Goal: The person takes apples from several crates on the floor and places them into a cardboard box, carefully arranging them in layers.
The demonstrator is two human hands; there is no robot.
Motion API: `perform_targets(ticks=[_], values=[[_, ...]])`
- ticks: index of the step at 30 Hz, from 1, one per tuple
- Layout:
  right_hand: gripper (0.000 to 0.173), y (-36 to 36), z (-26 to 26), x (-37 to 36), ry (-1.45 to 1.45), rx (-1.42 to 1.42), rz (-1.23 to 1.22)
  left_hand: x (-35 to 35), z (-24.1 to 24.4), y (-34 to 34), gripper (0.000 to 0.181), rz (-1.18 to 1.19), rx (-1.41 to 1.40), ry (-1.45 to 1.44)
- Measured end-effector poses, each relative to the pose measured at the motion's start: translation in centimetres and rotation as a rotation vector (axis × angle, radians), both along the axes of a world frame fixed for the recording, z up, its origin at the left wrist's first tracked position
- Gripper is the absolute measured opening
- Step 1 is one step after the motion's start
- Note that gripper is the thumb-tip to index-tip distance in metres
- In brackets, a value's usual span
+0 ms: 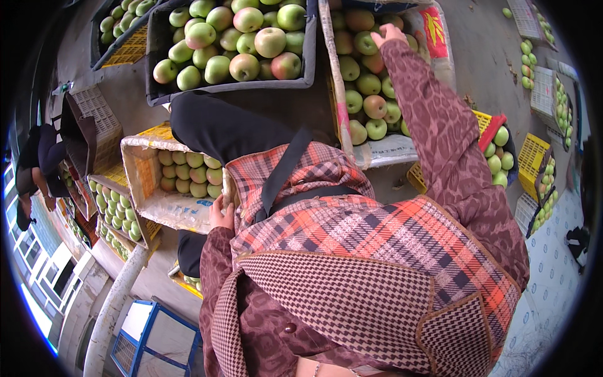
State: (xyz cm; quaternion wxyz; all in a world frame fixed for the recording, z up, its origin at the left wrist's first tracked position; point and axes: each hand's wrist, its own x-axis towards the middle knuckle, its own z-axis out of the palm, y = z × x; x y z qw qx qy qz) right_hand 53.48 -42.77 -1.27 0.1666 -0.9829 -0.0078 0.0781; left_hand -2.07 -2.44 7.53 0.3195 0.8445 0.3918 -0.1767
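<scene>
My right hand reaches into a lined crate of green and reddish apples at the top, its fingers spread beside a green apple; whether it touches the apple is not clear. My left hand rests on the near rim of another lined crate, its fingers bent over the edge. In that crate, apples lie in neat rows. Between and above these two stands a dark-lined crate heaped with loose green and blushed apples.
More apple crates stand at the left and right. A person bends among crates at the far left. A white-painted pole and a blue-framed box are at the lower left. Dark-trousered legs lie between the crates.
</scene>
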Motion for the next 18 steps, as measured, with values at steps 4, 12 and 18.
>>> perform_targets(ticks=[4, 12, 18], values=[[0.072, 4.6, -1.8, 5.3, 0.347, -0.114, -0.088, 0.0, 2.9, -0.6, 0.048, 0.061, 0.012, 0.015], [0.097, 6.6, -5.1, 4.0, 0.236, -0.081, -0.191, 1.1, 8.7, -1.0, 0.040, 0.352, -0.039, -0.259], [0.095, 4.7, 0.6, 0.7, 0.162, 0.159, -0.220, 20.0, 17.6, -4.9, 0.038, 0.025, -0.137, -0.757]])
